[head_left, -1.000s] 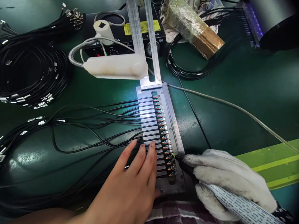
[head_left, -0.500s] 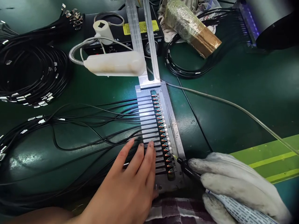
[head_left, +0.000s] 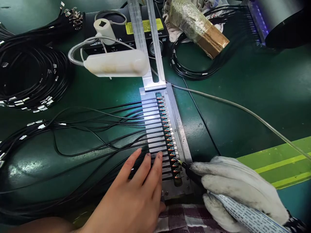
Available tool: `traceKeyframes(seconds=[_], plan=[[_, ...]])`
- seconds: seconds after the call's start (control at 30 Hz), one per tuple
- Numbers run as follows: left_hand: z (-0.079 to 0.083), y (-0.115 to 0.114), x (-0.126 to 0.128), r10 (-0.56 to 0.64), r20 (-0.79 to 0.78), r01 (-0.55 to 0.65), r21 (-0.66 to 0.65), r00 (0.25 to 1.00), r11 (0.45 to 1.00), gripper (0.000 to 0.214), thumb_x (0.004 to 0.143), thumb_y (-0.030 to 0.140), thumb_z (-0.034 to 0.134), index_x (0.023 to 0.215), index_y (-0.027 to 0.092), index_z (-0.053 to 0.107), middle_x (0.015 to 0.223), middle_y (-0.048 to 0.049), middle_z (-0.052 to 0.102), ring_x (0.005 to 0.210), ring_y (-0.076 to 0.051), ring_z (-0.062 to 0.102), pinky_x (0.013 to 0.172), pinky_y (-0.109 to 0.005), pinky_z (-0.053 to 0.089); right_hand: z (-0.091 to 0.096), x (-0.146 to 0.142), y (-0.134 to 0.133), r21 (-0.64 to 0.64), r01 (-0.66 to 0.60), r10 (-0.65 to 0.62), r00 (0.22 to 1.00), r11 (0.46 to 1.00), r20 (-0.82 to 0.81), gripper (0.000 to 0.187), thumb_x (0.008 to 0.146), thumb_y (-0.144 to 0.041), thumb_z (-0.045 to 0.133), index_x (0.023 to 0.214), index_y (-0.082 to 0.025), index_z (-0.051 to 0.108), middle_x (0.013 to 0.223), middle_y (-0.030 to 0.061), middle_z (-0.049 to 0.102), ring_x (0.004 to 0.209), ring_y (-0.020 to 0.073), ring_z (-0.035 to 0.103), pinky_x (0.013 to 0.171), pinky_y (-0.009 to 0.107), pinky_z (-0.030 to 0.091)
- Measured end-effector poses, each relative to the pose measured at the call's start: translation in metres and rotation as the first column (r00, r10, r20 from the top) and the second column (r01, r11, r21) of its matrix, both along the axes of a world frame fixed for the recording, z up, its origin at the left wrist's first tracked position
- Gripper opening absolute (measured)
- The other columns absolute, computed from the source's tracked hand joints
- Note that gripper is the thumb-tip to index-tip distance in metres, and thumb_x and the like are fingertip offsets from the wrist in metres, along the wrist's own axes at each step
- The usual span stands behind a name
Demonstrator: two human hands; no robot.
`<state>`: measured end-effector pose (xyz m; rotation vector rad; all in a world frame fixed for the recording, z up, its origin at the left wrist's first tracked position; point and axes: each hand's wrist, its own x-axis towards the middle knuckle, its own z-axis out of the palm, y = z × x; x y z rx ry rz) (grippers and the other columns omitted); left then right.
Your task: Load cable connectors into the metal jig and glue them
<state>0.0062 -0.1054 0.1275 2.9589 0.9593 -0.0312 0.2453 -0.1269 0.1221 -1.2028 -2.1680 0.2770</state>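
I log: cables (head_left: 131, 122) laid across metal fixture (head_left: 175, 193), left hand (head_left: 139, 191) spread over them; right hand (head_left: 233, 186) clamped round black-nosed tool (head_left: 193, 174) at near-end connector (head_left: 174, 159), finished-versus-pending count unclear.

We get the strongest light from the white lamp (head_left: 116, 63), which whitens the far part of the metal plate (head_left: 151, 113). The green table (head_left: 233, 81) is dimmer, with mottled glare at near left and softer sheen at right. A violet glow edges the machine (head_left: 283, 21) at far right, its mouth nearly black. We see the coiled cables (head_left: 59, 79) merge into darkness, while the wires (head_left: 170, 144) look fairly sharp.
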Motion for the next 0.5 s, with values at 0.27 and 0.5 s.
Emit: traceKeyframes(seconds=[0.27, 0.5], plan=[[-0.002, 0.000, -0.001, -0.009, 0.016, 0.008, 0.015, 1.000, 1.000, 0.058, 0.104, 0.041, 0.021, 0.113, 0.016, 0.073, 0.128, -0.0087, 0.067, 0.110, -0.026, 0.060, 0.109, -0.046, 0.026, -0.004, 0.002, -0.003, 0.004, -0.027, 0.027, 0.999, 1.000, -0.029, 0.014, 0.081, -0.013, 0.058, 0.091, -0.020, 0.063, 0.097, 0.0037, 0.077, 0.078, 0.0146, 0.073, 0.079, 0.030, 0.056], [-0.001, 0.000, -0.001, -0.021, 0.033, 0.020, 0.017, 0.999, 1.000, 0.059, 0.104, 0.041, 0.021, 0.114, 0.014, 0.072, 0.127, -0.0098, 0.067, 0.110, -0.027, 0.061, 0.108, -0.047, 0.026, 0.001, -0.007, -0.019, -0.138, 0.106, -0.120, 0.988, 0.985, -0.102, 0.014, 0.086, -0.009, 0.055, 0.091, -0.020, 0.063, 0.100, 0.0034, 0.074, 0.084, 0.0151, 0.071, 0.086, 0.035, 0.051]])
